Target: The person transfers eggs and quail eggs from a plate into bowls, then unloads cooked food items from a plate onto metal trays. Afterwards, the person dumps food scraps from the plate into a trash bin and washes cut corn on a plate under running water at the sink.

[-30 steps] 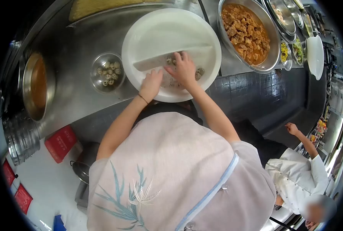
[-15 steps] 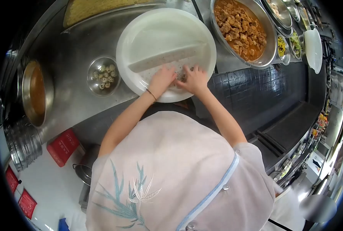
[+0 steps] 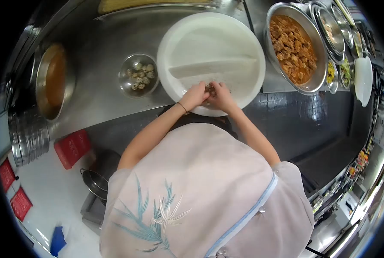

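Fingers of the left hand and right hand are curled narrow, tips together, around small speckled eggs; number and per-hand share cannot be told. Location: over the basin, just inside its rim at six o'clock. Risk, as judged: uneven squeezing could crack the brittle shells, and a loosened grip could let the eggs drop onto the hard floor of the basin. The near rim appears to project past the edge of the table; forearm weight there could tip it. Materials: basin white, smooth, glossy and round, crossed by a raised divider. At nine o'clock from it, a thin round steel bowl carries more mottled, rounded eggs. Between two and three o'clock, a deep oval metal pan contains rough brown chunks in oily orange sauce. Farthest, toward eleven, lies flat yellow food.
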A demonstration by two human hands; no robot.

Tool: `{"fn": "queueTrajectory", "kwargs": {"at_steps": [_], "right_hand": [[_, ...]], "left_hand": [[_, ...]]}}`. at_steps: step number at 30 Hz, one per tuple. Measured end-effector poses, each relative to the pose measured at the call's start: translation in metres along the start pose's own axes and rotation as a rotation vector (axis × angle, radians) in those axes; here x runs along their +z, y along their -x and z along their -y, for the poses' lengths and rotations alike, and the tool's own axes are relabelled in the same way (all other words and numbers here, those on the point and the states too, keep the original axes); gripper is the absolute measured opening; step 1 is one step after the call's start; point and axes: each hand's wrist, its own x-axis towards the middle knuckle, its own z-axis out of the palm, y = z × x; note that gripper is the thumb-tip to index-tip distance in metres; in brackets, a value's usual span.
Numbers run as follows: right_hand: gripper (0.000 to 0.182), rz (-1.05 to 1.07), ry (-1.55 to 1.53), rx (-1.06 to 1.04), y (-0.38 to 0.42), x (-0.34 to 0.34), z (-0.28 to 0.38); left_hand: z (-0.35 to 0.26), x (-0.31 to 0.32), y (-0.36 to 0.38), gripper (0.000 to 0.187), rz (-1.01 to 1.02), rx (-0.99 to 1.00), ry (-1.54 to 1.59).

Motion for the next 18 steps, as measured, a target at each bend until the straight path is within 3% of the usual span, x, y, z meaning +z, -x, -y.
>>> {"fn": "queueTrajectory", "kwargs": {"at_steps": [1, 3, 5, 7, 9, 10, 12, 15, 17, 18], "right_hand": [[0.046, -0.034, -0.047, -0.105, -0.006, 0.000, -0.003], [0.046, 0.006, -0.173, -0.102, -0.015, 0.005, 0.001], [0.042, 0.051, -0.454, 0.173, -0.017, 0.006, 0.015], [0.041, 0.053, -0.533, 0.260, -0.021, 0.009, 0.021], [0.040, 0.064, -0.608, 0.355, -0.019, 0.010, 0.026], [0.040, 0.024, -0.582, 0.334, -0.017, 0.004, 0.038], [0.041, -0.006, -0.548, 0.306, -0.021, -0.001, 0.051], [0.041, -0.009, -0.625, 0.217, -0.042, 0.004, 0.061], [0.043, -0.071, -0.560, -0.121, -0.066, 0.019, 0.086], [0.045, -0.012, -0.547, -0.150, -0.074, 0.023, 0.102]], "left_hand": [[0.006, -0.003, -0.004, 0.031, -0.016, -0.009, -0.004], [0.026, 0.004, -0.014, 0.023, -0.036, 0.009, 0.249], [0.030, 0.005, -0.018, 0.022, -0.007, -0.031, 0.422], [0.031, 0.007, -0.021, 0.020, 0.100, -0.167, 0.761], [0.031, 0.009, -0.022, 0.019, 0.019, -0.095, 0.669], [0.034, 0.009, -0.023, 0.020, -0.011, -0.064, 0.596], [0.010, -0.023, -0.011, 0.025, 0.102, -0.142, 0.795], [-0.003, -0.062, 0.010, 0.030, 0.019, -0.149, 0.838], [0.008, -0.087, 0.024, 0.029, -0.280, -0.004, 0.858], [0.014, -0.102, 0.034, 0.028, -0.369, -0.049, 0.852]]}}
